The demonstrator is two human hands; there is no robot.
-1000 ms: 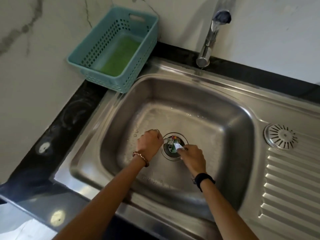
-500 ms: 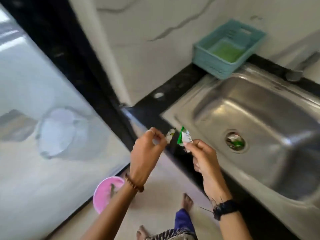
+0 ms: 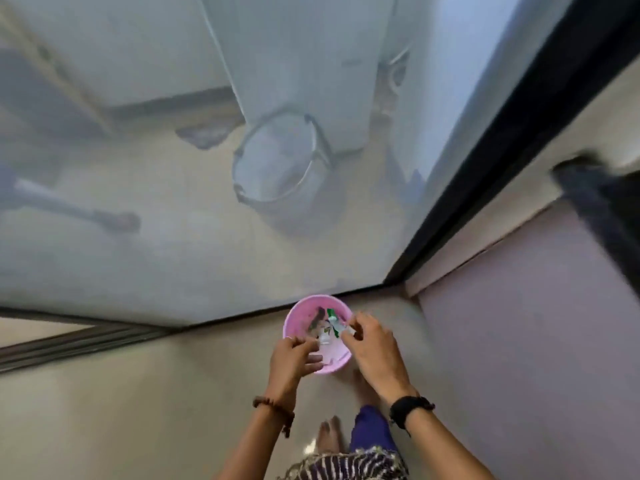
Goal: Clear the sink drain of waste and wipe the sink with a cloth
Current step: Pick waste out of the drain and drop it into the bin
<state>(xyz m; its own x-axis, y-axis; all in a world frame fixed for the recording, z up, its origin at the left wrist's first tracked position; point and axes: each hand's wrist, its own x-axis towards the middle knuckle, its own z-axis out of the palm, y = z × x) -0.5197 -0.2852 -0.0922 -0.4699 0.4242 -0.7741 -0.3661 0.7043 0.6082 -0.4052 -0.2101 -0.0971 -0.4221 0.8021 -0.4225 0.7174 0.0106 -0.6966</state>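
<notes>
Hovering over the pink bin (image 3: 298, 315), both hands: right hand (image 3: 372, 344) pinching a scrap (image 3: 346, 331), left hand (image 3: 294, 355) grip unclear

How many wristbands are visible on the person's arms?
2. A brown bead bracelet on the left wrist, below the left hand; a black band on the right wrist, below the right hand. Both hands are over the pink bin.
</notes>
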